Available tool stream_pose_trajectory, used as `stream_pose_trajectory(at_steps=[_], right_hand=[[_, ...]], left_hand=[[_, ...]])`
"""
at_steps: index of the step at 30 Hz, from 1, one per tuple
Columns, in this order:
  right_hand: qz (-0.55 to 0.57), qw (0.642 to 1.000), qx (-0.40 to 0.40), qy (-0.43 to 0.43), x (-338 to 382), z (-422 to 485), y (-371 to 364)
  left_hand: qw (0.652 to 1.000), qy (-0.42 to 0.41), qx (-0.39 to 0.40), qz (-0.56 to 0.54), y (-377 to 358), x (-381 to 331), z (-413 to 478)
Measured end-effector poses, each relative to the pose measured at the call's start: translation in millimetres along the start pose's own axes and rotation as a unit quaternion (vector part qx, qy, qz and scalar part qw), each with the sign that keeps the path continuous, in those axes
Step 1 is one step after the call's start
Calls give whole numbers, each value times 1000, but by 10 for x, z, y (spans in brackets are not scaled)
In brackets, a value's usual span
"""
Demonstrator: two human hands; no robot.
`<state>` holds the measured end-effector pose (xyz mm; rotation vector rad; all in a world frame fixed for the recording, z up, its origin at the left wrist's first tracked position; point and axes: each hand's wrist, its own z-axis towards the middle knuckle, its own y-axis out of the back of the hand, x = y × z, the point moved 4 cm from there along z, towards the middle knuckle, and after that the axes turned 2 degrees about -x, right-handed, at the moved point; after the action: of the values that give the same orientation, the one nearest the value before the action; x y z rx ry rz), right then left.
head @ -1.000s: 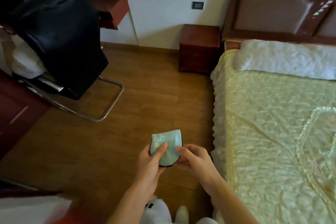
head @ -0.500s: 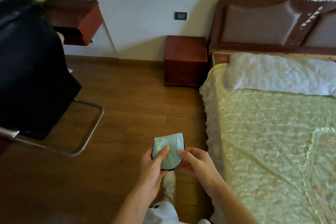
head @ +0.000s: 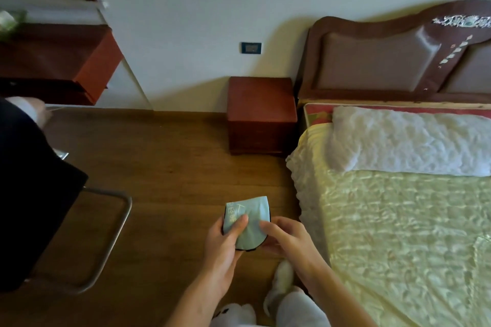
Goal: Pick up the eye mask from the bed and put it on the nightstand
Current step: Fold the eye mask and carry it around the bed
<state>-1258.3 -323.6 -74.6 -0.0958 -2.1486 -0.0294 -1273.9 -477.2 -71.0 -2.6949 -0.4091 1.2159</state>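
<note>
**Eye mask in both hands, nightstand ahead**

Eye mask (head: pixel 248 220): light teal, dark trim along the lower edge, folded roughly in half, pale print on the upper left. Held over the wooden floor (head: pixel 170 167), off the bed (head: pixel 398 233), not on the nightstand (head: pixel 261 114).

Left hand (head: pixel 225 244): closed on the mask's left side, thumb across the front face, fingers behind it. Right hand (head: pixel 287 240): pinching the mask's right and lower edge, index finger lying on the front, other fingers curled under. Both forearms bare.

Nightstand: reddish-brown wood, drawer fronts facing the camera, stands against the wall just left of the dark padded headboard (head: pixel 385 61). Well apart from the hands, further up the frame.

Bed: right side of the frame, pale yellow-green quilted cover, white fluffy pillow (head: pixel 406 141) at the head end. Hands are near its left edge, not touching it.

Left of frame: black chair (head: pixel 29 188) with a bent metal tube base. Dark wall switch plate (head: pixel 251 48) above and left of the nightstand. Light trousers and a light-coloured shoe (head: pixel 283 276) visible below the hands
</note>
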Motion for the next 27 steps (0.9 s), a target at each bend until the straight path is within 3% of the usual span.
stream_pose_trajectory(at_steps=[8, 16, 20, 27], right_hand=[[-5, 1000, 21, -1, 596, 1255, 397], [-71, 997, 13, 33, 1639, 2735, 1099], [-40, 999, 16, 33, 2039, 3247, 1330], [-30, 999, 19, 16, 2397, 3973, 1420]], left_hand=[[1000, 2, -30, 5, -645, -570, 1072], [999, -18, -45, 2, -1793, -1432, 2265], [999, -23, -40, 4, -2245, -1733, 2715], [998, -11, -54, -3, -2490, -2139, 3366]])
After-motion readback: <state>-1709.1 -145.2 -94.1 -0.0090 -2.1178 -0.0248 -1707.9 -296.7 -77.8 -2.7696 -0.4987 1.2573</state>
